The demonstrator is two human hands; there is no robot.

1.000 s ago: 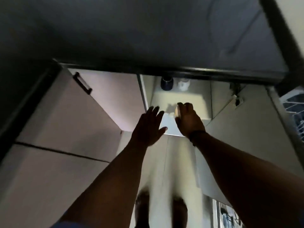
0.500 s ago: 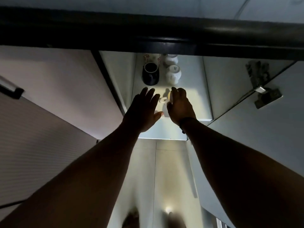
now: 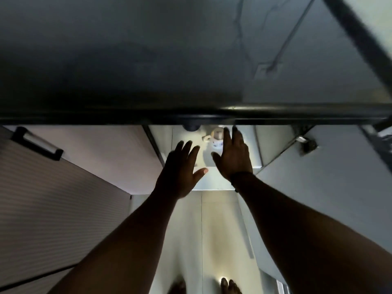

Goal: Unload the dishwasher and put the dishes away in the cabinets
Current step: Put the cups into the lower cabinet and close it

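Both hands reach up into the open upper cabinet (image 3: 214, 179), whose white shelf is seen from below. The right hand (image 3: 233, 153) has let go of the white mug (image 3: 216, 139): half a second ago its fingers were curled round the mug near the shelf's front, and now they are straight and spread, with the thumb out to the left. The fingers lie just beside the mug on its right, and whether they touch it cannot be told. The mug stands upright deep on the shelf, its handle pointing left, with a blue mark on its side; it sits further back than before. Left of it, a dark mug (image 3: 191, 127) shows only its bottom edge under the black rail (image 3: 191, 115) that cuts across the view; earlier this mug was in full sight along with other white cups behind it, which the rail now hides. The left hand (image 3: 180, 168) hovers below the shelf's front left corner with fingers straight and spread, holding nothing, much as it did before. The cabinet door (image 3: 339, 166) hangs open on the right, its hinge (image 3: 306, 143) visible.
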